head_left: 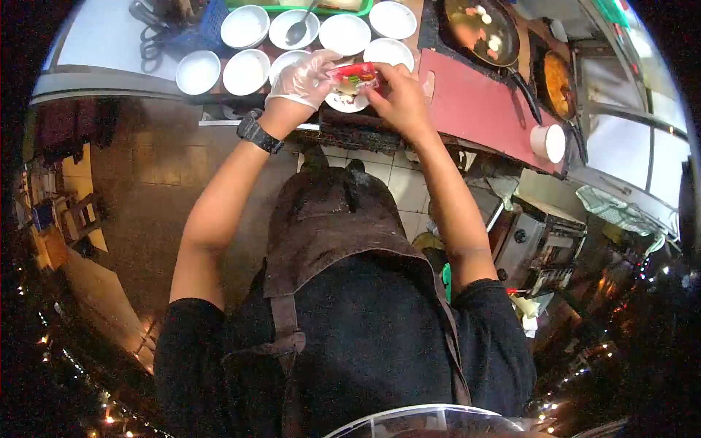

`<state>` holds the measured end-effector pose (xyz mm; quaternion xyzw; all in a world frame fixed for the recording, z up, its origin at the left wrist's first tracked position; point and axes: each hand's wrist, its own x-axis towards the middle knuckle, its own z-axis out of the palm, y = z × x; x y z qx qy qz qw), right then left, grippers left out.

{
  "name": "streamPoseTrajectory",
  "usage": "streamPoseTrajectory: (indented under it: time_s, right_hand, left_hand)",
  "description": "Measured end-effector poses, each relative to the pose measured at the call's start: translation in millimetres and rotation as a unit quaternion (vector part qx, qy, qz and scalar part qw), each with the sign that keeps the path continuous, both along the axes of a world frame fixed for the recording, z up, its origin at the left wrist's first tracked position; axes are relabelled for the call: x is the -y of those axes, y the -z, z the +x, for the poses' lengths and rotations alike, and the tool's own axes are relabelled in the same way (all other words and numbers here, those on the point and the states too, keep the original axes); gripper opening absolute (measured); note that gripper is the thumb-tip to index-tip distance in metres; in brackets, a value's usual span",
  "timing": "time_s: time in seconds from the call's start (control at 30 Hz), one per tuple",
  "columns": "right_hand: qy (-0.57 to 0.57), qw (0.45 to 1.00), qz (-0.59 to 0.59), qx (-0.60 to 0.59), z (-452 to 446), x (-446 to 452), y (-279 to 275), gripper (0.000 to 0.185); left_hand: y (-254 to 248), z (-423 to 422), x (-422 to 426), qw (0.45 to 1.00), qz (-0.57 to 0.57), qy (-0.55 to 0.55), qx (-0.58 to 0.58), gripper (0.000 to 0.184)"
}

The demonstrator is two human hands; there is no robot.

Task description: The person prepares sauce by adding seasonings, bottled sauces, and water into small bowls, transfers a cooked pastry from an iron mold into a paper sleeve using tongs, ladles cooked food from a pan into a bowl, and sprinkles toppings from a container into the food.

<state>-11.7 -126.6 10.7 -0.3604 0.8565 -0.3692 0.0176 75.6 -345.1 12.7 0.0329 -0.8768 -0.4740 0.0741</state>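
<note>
Left hand — near right hand

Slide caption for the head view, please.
A gloved left hand and bare right hand hold a small red packet among white bowls.

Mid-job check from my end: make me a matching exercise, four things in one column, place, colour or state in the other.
Things:
1. packet
2. left hand
3. spoon
4. cup

Descriptions:
A. wearing a clear glove
B. at the right end of the pinkish board
C. mostly red, being held
D. resting in a bowl

Pairs: 1-C, 2-A, 3-D, 4-B
</note>
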Motion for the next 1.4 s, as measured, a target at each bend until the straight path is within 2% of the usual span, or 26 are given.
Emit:
streamPoseTrajectory:
  time_s: [0.1, 0.23, 0.33, 0.4, 0.47, 0.53, 0.6, 0.87, 0.93, 0.97, 1.03, 1.17, 1.23, 1.3, 1.4]
  right_hand:
    - [0.01, 1.0, 0.002, -0.005, -1.3, 0.0, 5.1, 0.045]
    - [0.015, 1.0, -0.021, 0.004, 0.4, 2.0, 3.5, 0.045]
    - [0.015, 0.999, 0.003, 0.035, 1.1, 2.4, -4.3, 0.042]
    - [0.032, 0.997, -0.029, 0.066, -0.1, 5.5, -5.0, 0.041]
    - [0.049, 0.992, -0.06, 0.098, -0.5, 7.7, -2.9, 0.041]
    - [0.056, 0.997, -0.045, 0.001, -3.6, 9.6, 1.3, 0.04]
    - [0.059, 0.997, -0.048, 0.012, -5.4, 10.8, 7.0, 0.04]
    - [0.051, 0.998, -0.028, -0.016, -8.4, 11.6, 5.1, 0.041]
    - [0.076, 0.991, -0.071, 0.078, -5.3, 13.7, 4.3, 0.04]
    - [0.076, 0.991, -0.071, 0.078, -5.6, 13.5, 2.8, 0.04]
    - [0.059, 0.998, -0.035, -0.002, -6.4, 12.5, -0.2, 0.04]
    - [0.06, 0.997, -0.037, 0.031, -6.8, 13.7, -0.1, 0.039]
    - [0.075, 0.996, -0.016, -0.042, -7.1, 15.1, -2.3, 0.039]
    - [0.07, 0.996, -0.028, -0.041, -8.0, 16.3, -3.6, 0.038]
    - [0.065, 0.997, -0.026, -0.021, -7.2, 15.0, -5.5, 0.035]
  left_hand:
    - [-7.5, 1.2, -5.9, 0.997, 0.047, -0.013, -0.054, 0.037]
    - [-4.2, 0.4, -4.3, 0.996, 0.065, -0.01, -0.063, 0.037]
    - [-7.8, -0.1, -3.0, 1.0, 0.0, -0.016, -0.004, 0.039]
    - [5.7, -5.3, 0.2, 0.992, 0.042, -0.006, -0.12, 0.04]
    - [7.1, -11.0, 1.2, 0.991, 0.056, -0.018, -0.118, 0.039]
    - [5.6, -13.5, 0.9, 0.99, 0.07, -0.03, -0.116, 0.039]
    - [2.0, -15.3, 0.5, 0.995, 0.042, -0.057, -0.066, 0.039]
    - [3.5, -17.8, 2.6, 0.996, 0.034, -0.056, -0.056, 0.041]
    - [6.4, -19.5, 4.6, 0.996, 0.023, -0.057, -0.059, 0.04]
    - [8.6, -20.6, 5.2, 0.996, 0.055, -0.052, -0.053, 0.04]
    - [10.1, -21.3, 5.0, 0.994, 0.088, -0.047, -0.046, 0.04]
    - [5.8, -21.7, 4.3, 0.994, 0.088, -0.047, -0.053, 0.041]
    - [3.4, -22.4, 5.7, 0.994, 0.079, -0.043, -0.063, 0.041]
    - [0.1, -22.2, 5.8, 0.996, 0.049, -0.047, -0.057, 0.041]
    - [-1.7, -21.8, 5.4, 0.994, 0.101, -0.041, -0.017, 0.046]
